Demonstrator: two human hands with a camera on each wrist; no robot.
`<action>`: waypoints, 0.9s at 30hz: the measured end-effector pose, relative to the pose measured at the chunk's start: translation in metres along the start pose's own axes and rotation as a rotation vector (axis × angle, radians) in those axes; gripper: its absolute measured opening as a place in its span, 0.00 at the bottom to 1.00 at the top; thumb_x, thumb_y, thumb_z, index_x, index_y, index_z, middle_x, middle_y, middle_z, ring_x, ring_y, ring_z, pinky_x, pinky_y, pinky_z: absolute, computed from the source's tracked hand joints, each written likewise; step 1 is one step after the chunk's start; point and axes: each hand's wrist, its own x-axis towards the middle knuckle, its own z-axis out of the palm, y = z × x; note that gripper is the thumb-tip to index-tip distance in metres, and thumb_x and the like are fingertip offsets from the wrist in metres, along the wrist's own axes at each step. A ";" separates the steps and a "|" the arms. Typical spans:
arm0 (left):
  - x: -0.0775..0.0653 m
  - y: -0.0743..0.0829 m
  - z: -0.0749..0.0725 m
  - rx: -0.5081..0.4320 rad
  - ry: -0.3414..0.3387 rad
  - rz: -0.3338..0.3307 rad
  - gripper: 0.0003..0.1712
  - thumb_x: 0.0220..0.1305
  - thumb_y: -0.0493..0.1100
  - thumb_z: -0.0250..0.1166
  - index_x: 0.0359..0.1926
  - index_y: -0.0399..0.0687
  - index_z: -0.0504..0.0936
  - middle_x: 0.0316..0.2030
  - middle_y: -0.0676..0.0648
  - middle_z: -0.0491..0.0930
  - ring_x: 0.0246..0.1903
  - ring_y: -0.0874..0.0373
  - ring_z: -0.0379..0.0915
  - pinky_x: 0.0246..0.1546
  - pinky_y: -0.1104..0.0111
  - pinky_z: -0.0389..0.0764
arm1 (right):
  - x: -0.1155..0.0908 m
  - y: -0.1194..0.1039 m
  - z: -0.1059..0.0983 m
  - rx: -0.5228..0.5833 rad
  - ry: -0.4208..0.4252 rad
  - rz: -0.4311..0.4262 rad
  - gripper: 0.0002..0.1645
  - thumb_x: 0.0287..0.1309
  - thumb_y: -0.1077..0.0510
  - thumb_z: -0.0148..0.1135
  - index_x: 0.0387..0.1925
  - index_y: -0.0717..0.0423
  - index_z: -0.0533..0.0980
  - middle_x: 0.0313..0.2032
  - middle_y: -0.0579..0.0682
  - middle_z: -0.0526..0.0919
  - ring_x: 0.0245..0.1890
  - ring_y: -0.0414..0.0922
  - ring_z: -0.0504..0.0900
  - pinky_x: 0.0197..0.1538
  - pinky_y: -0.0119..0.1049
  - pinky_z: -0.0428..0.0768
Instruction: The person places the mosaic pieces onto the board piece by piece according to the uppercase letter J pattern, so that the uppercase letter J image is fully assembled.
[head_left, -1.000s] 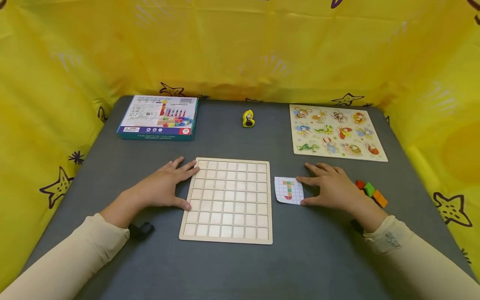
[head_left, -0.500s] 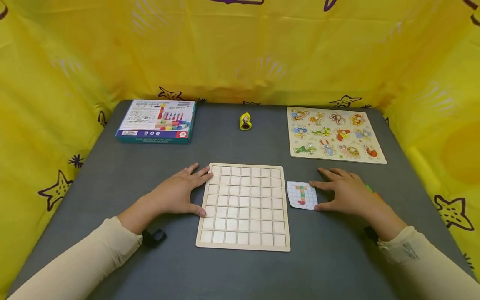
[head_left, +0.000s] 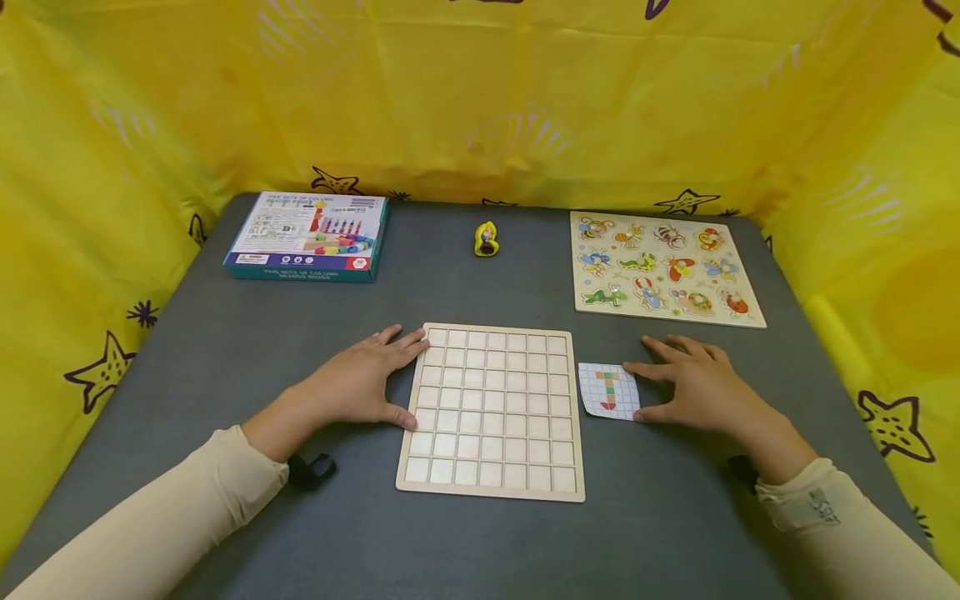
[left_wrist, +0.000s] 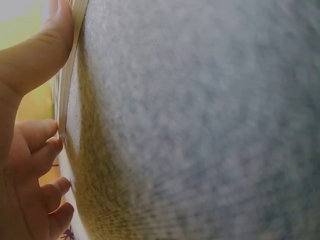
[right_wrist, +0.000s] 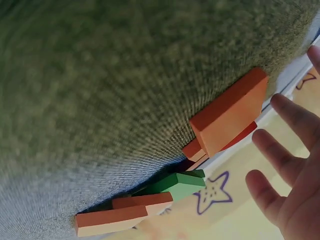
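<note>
A wooden grid board (head_left: 491, 412) with bare square cells lies flat on the table. At its left side is my left hand (head_left: 360, 379), fingers spread, with thumb and fingertips touching the edge. The left wrist view shows the thumb (left_wrist: 47, 50) against the thin board edge. Just right of the board lies a small paper card (head_left: 590, 387) printed with a coloured block figure on a grid. My right hand (head_left: 697, 383) touches the card's right edge with thumb and index finger, the other fingers extended. Orange blocks (right_wrist: 230, 112) and a green block (right_wrist: 185, 187) show in the right wrist view; the hand hides them from the head view.
A boxed bead set (head_left: 303, 237) sits at the back left. A small yellow figurine (head_left: 486, 239) stands at the back middle. An insect puzzle board (head_left: 667, 267) lies at the back right. Yellow patterned cloth (head_left: 480, 92) surrounds the grey table (head_left: 480, 542).
Both hands have slid right, the grid board and paper card moving along with them, mostly in the first half second. The blocks have gone out of sight behind the right hand in the head view.
</note>
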 end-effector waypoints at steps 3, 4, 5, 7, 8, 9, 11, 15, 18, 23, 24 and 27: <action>0.002 0.002 0.000 -0.011 -0.006 -0.001 0.69 0.38 0.82 0.64 0.77 0.57 0.52 0.76 0.56 0.44 0.74 0.42 0.36 0.65 0.42 0.55 | 0.000 0.001 -0.001 -0.005 0.007 0.003 0.47 0.43 0.26 0.70 0.64 0.40 0.75 0.70 0.63 0.61 0.67 0.67 0.56 0.57 0.68 0.51; 0.002 0.002 0.001 -0.012 -0.009 -0.002 0.69 0.38 0.82 0.64 0.77 0.57 0.52 0.76 0.56 0.44 0.74 0.42 0.35 0.64 0.41 0.56 | 0.000 0.001 -0.001 -0.008 0.009 0.003 0.48 0.42 0.25 0.70 0.64 0.39 0.75 0.70 0.63 0.61 0.67 0.67 0.56 0.57 0.68 0.51; 0.003 0.003 0.001 -0.012 -0.013 -0.003 0.70 0.38 0.83 0.63 0.78 0.56 0.51 0.76 0.56 0.43 0.74 0.42 0.34 0.64 0.41 0.56 | -0.001 0.002 -0.001 -0.007 0.011 0.004 0.48 0.42 0.25 0.70 0.64 0.40 0.75 0.70 0.63 0.61 0.67 0.67 0.56 0.57 0.68 0.51; 0.003 0.004 0.002 -0.010 -0.019 -0.007 0.70 0.38 0.82 0.64 0.78 0.56 0.51 0.76 0.56 0.43 0.74 0.42 0.33 0.64 0.41 0.56 | -0.002 0.002 0.000 -0.002 0.009 0.007 0.48 0.42 0.25 0.70 0.64 0.40 0.75 0.70 0.63 0.61 0.67 0.67 0.56 0.57 0.68 0.51; 0.003 0.005 0.002 -0.010 -0.020 -0.010 0.70 0.38 0.82 0.64 0.78 0.56 0.51 0.76 0.56 0.43 0.74 0.42 0.33 0.64 0.41 0.56 | -0.002 0.002 0.000 0.000 0.007 0.009 0.48 0.42 0.25 0.70 0.64 0.40 0.75 0.70 0.63 0.61 0.67 0.67 0.56 0.57 0.69 0.51; 0.003 0.005 0.003 -0.010 -0.022 -0.012 0.70 0.39 0.82 0.64 0.78 0.56 0.51 0.76 0.56 0.43 0.74 0.42 0.33 0.64 0.41 0.56 | -0.003 0.002 0.001 0.001 0.005 0.010 0.48 0.41 0.25 0.70 0.64 0.40 0.75 0.70 0.63 0.61 0.67 0.67 0.56 0.57 0.69 0.51; 0.001 0.006 0.003 -0.012 -0.022 -0.012 0.69 0.39 0.81 0.65 0.78 0.55 0.51 0.76 0.56 0.43 0.74 0.42 0.34 0.64 0.41 0.55 | -0.004 0.001 0.002 0.005 0.001 0.011 0.49 0.42 0.24 0.69 0.64 0.40 0.75 0.70 0.63 0.61 0.67 0.67 0.56 0.57 0.69 0.50; -0.001 0.005 0.004 -0.029 -0.014 0.008 0.68 0.43 0.79 0.66 0.78 0.53 0.50 0.77 0.49 0.43 0.74 0.39 0.33 0.66 0.41 0.50 | -0.006 0.001 0.001 0.036 0.015 0.012 0.52 0.41 0.20 0.65 0.65 0.40 0.74 0.70 0.62 0.61 0.67 0.66 0.55 0.58 0.69 0.49; -0.003 0.004 0.005 -0.046 -0.014 0.021 0.67 0.46 0.78 0.66 0.78 0.53 0.49 0.77 0.45 0.42 0.74 0.39 0.32 0.68 0.43 0.43 | -0.010 0.004 -0.004 0.085 0.050 0.020 0.54 0.40 0.20 0.65 0.66 0.42 0.73 0.70 0.60 0.62 0.68 0.65 0.55 0.57 0.68 0.49; -0.004 0.000 0.006 -0.059 -0.023 0.033 0.65 0.49 0.77 0.64 0.79 0.55 0.46 0.77 0.44 0.39 0.74 0.40 0.29 0.69 0.44 0.37 | -0.024 0.017 -0.021 0.164 0.103 0.042 0.51 0.44 0.29 0.72 0.67 0.48 0.72 0.71 0.59 0.61 0.67 0.68 0.55 0.54 0.70 0.51; -0.005 -0.001 0.007 -0.063 -0.025 0.035 0.65 0.50 0.77 0.64 0.79 0.55 0.45 0.77 0.44 0.39 0.74 0.40 0.28 0.69 0.43 0.36 | -0.028 0.023 -0.023 0.189 0.109 0.052 0.50 0.45 0.32 0.73 0.67 0.49 0.72 0.71 0.60 0.61 0.67 0.69 0.54 0.54 0.71 0.51; -0.006 -0.004 0.008 -0.079 -0.028 0.038 0.64 0.51 0.77 0.63 0.79 0.56 0.44 0.77 0.44 0.38 0.74 0.40 0.27 0.68 0.43 0.35 | -0.041 0.043 -0.028 0.283 0.113 0.105 0.46 0.48 0.40 0.75 0.68 0.51 0.71 0.72 0.60 0.59 0.67 0.70 0.52 0.54 0.75 0.51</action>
